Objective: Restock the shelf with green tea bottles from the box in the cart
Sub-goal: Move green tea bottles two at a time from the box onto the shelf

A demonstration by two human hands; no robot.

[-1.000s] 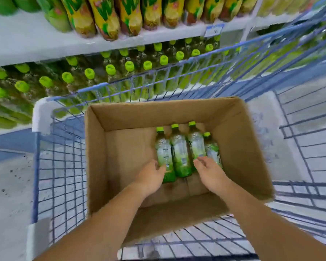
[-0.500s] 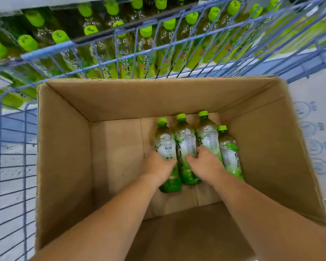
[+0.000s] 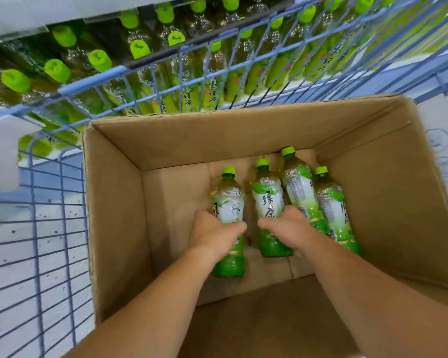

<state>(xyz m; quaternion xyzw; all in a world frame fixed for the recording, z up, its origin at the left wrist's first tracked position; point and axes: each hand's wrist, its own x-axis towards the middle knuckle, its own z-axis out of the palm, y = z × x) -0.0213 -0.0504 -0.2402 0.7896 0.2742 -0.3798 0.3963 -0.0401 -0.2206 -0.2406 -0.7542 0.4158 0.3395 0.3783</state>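
A blue wire cart (image 3: 36, 241) fills the view, and beyond its far side stands a shelf (image 3: 16, 19) packed with rows of green-capped bottles (image 3: 186, 81). Inside the cart sits a big open cardboard box (image 3: 114, 215), its flaps standing up on all sides.

Four green tea bottles lie on the box floor toward the right, caps pointing to the far wall. The left bottle (image 3: 229, 200) lies a little apart from the other three. The second bottle (image 3: 268, 200) lies just beside the third bottle (image 3: 299, 192), and the fourth bottle (image 3: 332, 205) lies against the right wall of the box.

Both bare forearms reach in from the near edge. The left hand (image 3: 214, 235) is wrapped around the lower half of the left bottle, thumb across its front. The right hand (image 3: 289, 226) is closed on the second bottle at its middle; it also seems to touch the third bottle, though the fingers are hidden behind the hand.
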